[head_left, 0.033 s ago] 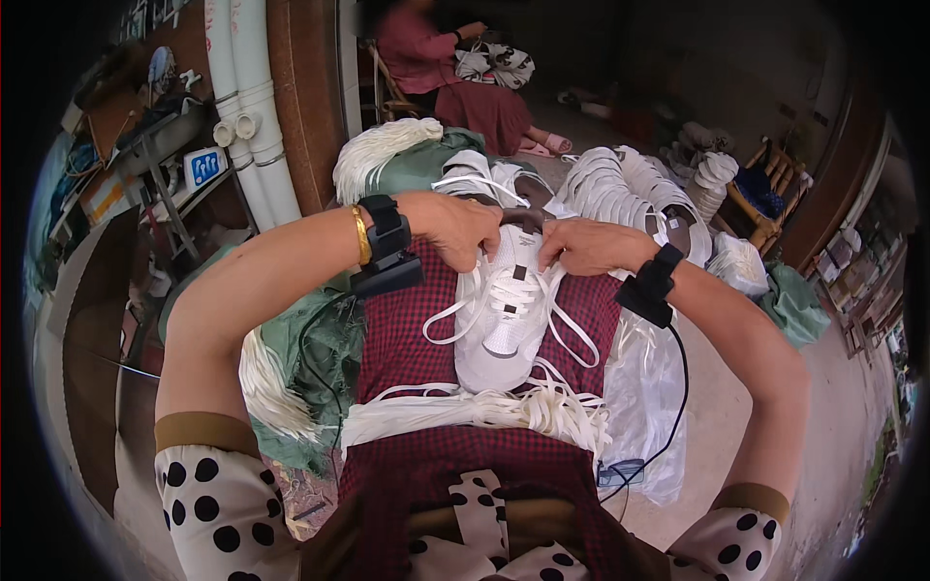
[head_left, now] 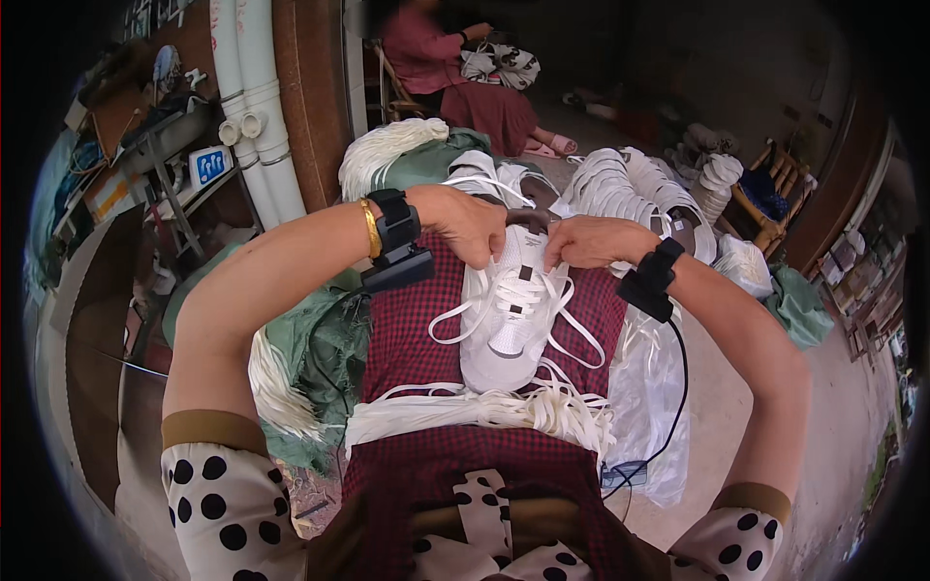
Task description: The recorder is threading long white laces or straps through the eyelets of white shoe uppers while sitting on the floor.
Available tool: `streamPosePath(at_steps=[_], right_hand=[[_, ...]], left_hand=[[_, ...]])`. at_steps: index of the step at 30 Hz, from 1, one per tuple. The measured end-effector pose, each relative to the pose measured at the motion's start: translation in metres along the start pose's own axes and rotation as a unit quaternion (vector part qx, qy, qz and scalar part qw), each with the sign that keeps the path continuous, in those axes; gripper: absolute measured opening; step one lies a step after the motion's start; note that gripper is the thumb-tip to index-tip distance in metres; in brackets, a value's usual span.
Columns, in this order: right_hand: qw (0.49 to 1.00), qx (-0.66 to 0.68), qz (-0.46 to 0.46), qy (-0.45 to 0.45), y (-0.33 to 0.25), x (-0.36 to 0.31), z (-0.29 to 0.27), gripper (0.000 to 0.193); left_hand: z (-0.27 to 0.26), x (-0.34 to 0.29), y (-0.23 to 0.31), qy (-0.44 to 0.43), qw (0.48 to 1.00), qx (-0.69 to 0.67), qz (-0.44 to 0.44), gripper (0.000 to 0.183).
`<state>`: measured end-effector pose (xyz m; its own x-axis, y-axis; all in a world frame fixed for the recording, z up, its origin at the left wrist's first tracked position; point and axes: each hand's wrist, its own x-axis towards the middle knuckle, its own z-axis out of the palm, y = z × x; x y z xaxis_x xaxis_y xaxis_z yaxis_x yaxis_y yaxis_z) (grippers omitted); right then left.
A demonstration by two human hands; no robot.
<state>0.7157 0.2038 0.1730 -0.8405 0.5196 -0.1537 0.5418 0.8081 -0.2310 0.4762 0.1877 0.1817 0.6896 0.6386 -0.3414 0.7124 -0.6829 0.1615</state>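
Observation:
A white sneaker upper [head_left: 494,366] lies across my lap on a red-and-black checked apron [head_left: 412,339], its toe toward me. A white shoelace [head_left: 518,292] runs across its front, and loose loops of lace hang out on both sides. My left hand [head_left: 463,228] is closed, thumb and fingers pinching the left edge of the opening near the tongue. Opposite it, my right hand [head_left: 596,240] pinches the right edge. The fingertips partly hide what they grip, so lace ends between them cannot be made out. Below the toe, a bundle of white laces [head_left: 475,412] stretches across my lap.
Stacked white uppers [head_left: 615,189] stand beyond my right hand. More white laces [head_left: 383,155] drape over green cloth at the back left. A cable [head_left: 683,387] hangs from my right wrist strap. A seated person [head_left: 426,58] handles black-and-white material farther back.
The view has shifted slightly. Both hands keep their pinch at the upper's edges, and the upper lies in the same place on my lap.

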Motion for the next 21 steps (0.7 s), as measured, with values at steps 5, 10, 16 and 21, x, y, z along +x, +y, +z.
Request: streamPosePath(at_steps=[5, 10, 16, 21], right_hand=[[0.982, -0.077, 0.133, -0.109, -0.006, 0.029, -0.005, 0.028], [0.981, -0.018, 0.188, 0.035, -0.014, 0.026, 0.012, 0.029], [0.766, 0.425, 0.172, 0.45, 0.01, 0.04, 0.009, 0.024], [0.794, 0.467, 0.069, 0.383, 0.002, 0.022, 0.035, 0.03]], left_hand=[[0.002, 0.02, 0.01, 0.095, 0.992, 0.05, -0.062, 0.033], [0.011, 0.033, 0.003, 0.082, 0.994, 0.031, -0.059, 0.03], [0.02, 0.02, 0.014, 0.134, 0.987, -0.058, -0.069, 0.025], [0.02, -0.011, 0.04, 0.285, 0.869, -0.365, 0.177, 0.018]])
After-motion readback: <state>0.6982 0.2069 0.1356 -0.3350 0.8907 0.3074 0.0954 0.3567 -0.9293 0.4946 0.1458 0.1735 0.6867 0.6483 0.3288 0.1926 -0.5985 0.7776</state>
